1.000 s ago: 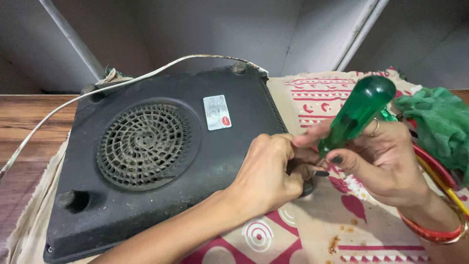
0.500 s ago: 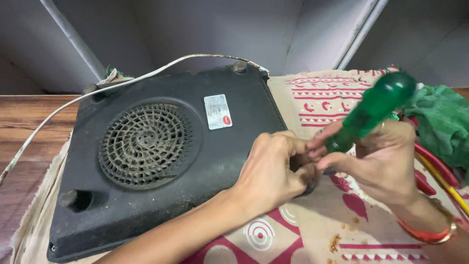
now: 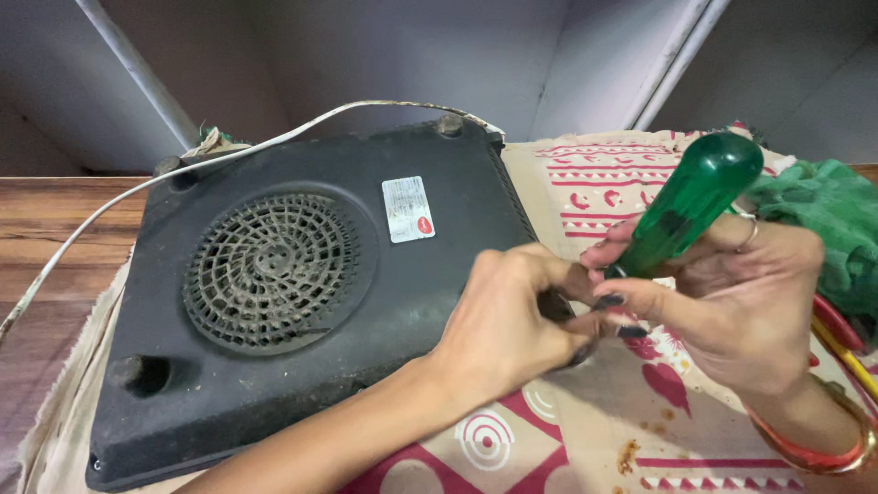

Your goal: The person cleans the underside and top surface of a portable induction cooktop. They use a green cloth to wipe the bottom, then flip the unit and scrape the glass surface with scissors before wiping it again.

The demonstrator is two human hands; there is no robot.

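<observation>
1. Both hands meet at the right edge of the black appliance (image 3: 302, 302), which lies upside down on a patterned cloth (image 3: 585, 430). The right hand (image 3: 732, 293) is closed around the lower part of a green-handled screwdriver (image 3: 690, 206); the left hand (image 3: 512, 320) is curled with its fingertips pinched around the spot where the tool's shaft goes down.
2. Over the last second the green handle has swung from leaning toward the upper right to standing a little steeper and nearer the middle of the view, while the left hand has kept its place at the edge. This reads as the tool being turned or re-seated at one point on the casing rather than moved elsewhere.
3. The tip and whatever it bears on are hidden behind the left fingers, so I cannot tell whether a screw is engaged.
4. The appliance has not shifted: its round fan grille (image 3: 274, 270) and white label (image 3: 409, 209) face up, and its white cord (image 3: 110, 215) trails left across the wooden worktop (image 3: 46, 229).
5. A green cloth (image 3: 823, 220) lies just beyond the right hand.
</observation>
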